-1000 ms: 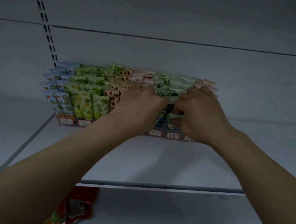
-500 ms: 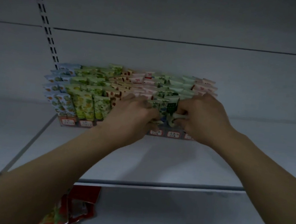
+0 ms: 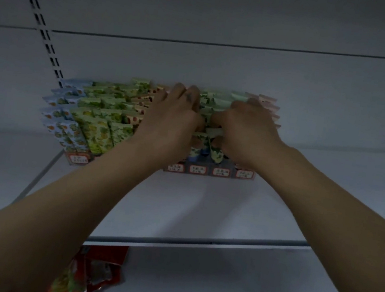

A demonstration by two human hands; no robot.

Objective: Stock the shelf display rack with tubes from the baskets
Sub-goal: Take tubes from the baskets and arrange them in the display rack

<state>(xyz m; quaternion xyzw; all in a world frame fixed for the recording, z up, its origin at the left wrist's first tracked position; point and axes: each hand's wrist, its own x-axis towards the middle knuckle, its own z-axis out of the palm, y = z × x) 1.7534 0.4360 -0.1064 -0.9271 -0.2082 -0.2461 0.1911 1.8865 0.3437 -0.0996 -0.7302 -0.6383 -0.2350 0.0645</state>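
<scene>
Tubes [image 3: 100,131] filled the rack [image 3: 220,172] under both hands, on the shelf [image 3: 178,205]. Left hand [image 3: 172,121] lay spread over the middle rows, fingers stretched toward the back, apparently parting them. Right hand [image 3: 247,131], just beside it, pinched a pale green tube [image 3: 215,132] between the two hands. Best to hold the gap with the left, slide the tube in upright like its neighbours, and not topple them.

No text legible anywhere.
- Front edge of display rack [image 3: 207,175]: row of small red-bordered white labels [image 3: 197,169] with dark characters, too blurred to read.
- tubes [image 3: 100,133]: fruit and leaf prints, no lettering resolvable.
- red packets [image 3: 96,270] on lower shelf [image 3: 241,287]: print present, unreadable.
</scene>
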